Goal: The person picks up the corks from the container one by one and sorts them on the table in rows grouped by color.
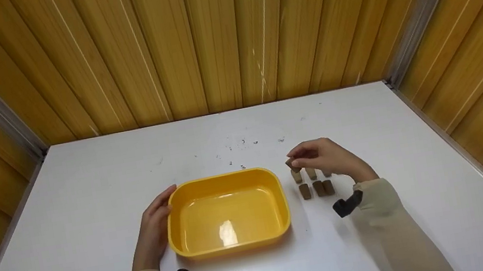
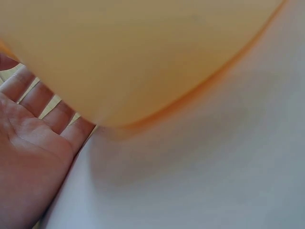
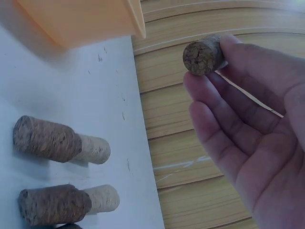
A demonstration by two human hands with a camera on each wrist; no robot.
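In the head view, a yellow plastic basin (image 1: 236, 248) stands on the white table. My left hand (image 1: 153, 226) rests against its left side, and the left wrist view shows fairly straight fingers (image 2: 35, 98) along the outer wall. My right hand (image 1: 331, 157) pinches a brown cork stopper (image 3: 202, 57) between thumb and fingertips, raised above the table to the right of the basin. Below that hand are two rows of corks: darker brown ones (image 1: 305, 191) nearer me and paler ones (image 1: 311, 174) behind, partly hidden by the hand.
Dark specks and scuffs (image 1: 242, 142) mark the white tabletop (image 1: 106, 177) behind the basin. Yellow wood-patterned panels (image 1: 215, 37) wall in the back and both sides. Each wrist carries a black camera mount (image 1: 348, 204).
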